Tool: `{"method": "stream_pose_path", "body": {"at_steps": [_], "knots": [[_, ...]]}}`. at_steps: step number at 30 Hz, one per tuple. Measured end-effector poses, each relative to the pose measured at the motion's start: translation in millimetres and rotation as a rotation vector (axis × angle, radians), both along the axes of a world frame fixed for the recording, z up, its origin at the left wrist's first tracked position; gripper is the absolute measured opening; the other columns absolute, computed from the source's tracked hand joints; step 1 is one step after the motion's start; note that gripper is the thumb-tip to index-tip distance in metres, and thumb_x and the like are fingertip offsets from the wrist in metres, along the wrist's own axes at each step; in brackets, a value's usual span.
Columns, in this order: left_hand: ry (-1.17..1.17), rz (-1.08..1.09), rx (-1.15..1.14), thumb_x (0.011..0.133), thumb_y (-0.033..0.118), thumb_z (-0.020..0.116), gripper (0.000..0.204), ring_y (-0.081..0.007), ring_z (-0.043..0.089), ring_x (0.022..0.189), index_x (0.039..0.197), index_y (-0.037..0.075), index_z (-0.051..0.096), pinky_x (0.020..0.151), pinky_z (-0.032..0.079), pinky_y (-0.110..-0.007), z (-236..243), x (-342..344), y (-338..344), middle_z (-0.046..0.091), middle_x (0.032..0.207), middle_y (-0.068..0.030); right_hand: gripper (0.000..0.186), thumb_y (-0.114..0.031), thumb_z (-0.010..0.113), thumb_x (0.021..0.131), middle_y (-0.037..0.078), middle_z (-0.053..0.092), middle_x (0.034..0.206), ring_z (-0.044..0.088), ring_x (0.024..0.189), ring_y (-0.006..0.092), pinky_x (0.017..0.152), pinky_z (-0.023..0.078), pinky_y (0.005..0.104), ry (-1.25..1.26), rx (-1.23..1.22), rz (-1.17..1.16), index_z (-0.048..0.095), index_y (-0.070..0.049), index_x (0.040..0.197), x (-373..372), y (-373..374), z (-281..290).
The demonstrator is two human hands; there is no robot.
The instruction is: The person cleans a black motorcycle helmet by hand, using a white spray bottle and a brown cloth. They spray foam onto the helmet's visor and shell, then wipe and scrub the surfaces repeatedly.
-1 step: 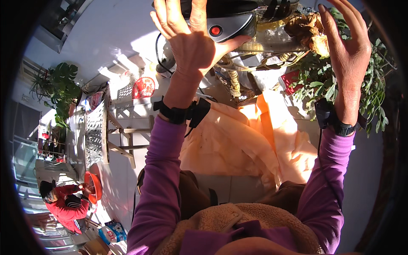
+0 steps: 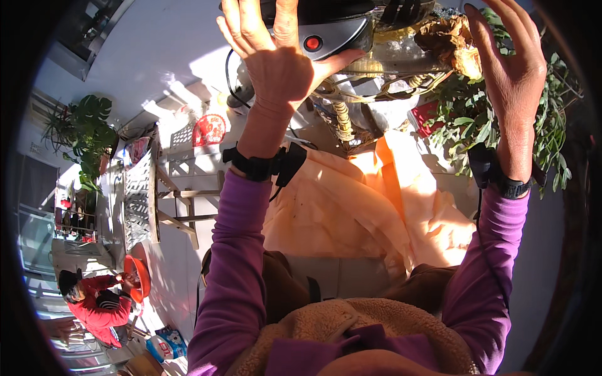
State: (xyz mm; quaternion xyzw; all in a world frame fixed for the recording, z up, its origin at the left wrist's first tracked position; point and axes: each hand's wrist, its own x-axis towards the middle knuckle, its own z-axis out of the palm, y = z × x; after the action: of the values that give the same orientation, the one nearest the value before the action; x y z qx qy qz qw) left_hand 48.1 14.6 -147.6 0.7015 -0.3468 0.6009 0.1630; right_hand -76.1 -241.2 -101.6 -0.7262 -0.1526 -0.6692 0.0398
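Observation:
At the top of the head view, my left hand (image 2: 276,69) is raised with its fingers stretched apart. Its thumb lies across the lower side of a black and grey appliance (image 2: 335,39) with a round red button; whether they touch I cannot tell. The fingertips run out of the picture. My right hand (image 2: 517,75) is up at the right, fingers spread and holding nothing visible. It is nearest to brown dried leaves (image 2: 461,47) and a green leafy plant (image 2: 467,116). A clear glass vessel (image 2: 398,53) sits between the hands, above a woven wicker stand (image 2: 343,122).
Pale orange cloth (image 2: 338,213) is spread on the floor before my knees. A wooden rack (image 2: 182,207) stands to the left, near a potted plant (image 2: 91,131). At the far lower left, a person in red (image 2: 100,307) bends over an orange-red basin (image 2: 139,276).
My left hand and the appliance have shifted slightly left and up in the picture. The right forearm has moved a little to the right. Both hands keep their spread fingers.

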Motion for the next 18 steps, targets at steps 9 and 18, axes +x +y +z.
{"method": "stream_pose_path", "body": {"at_steps": [9, 18], "knots": [[-0.325, -0.131, 0.003, 0.058, 0.069, 0.088, 0.131, -0.0563, 0.031, 0.138, 0.159, 0.016, 0.023, 0.108, 0.035, -0.067, 9.3, 26.0, -4.7, 0.03, 0.153, -0.0293, 0.027, 0.004, 0.071, 0.086, 0.01, 0.072, 0.115, 0.067, 0.109, 0.0286, 0.104, 0.047, 0.0473, 0.302, -0.168, -0.407, 0.073, -0.005, 0.111, -145.4, -101.2, -45.3], [-0.245, -0.083, 0.062, 0.06, 0.057, 0.093, 0.13, -0.0518, 0.027, 0.145, 0.16, 0.012, 0.023, 0.113, 0.031, -0.064, 6.9, 28.3, 9.6, 0.024, 0.16, -0.0262, 0.029, -0.01, 0.062, 0.1, 0.014, 0.07, 0.123, 0.068, 0.111, 0.0217, 0.097, 0.053, 0.0303, 0.095, 1.03, -0.763, 0.067, -0.004, 0.128, -360.2, -221.7, -317.4]]}}
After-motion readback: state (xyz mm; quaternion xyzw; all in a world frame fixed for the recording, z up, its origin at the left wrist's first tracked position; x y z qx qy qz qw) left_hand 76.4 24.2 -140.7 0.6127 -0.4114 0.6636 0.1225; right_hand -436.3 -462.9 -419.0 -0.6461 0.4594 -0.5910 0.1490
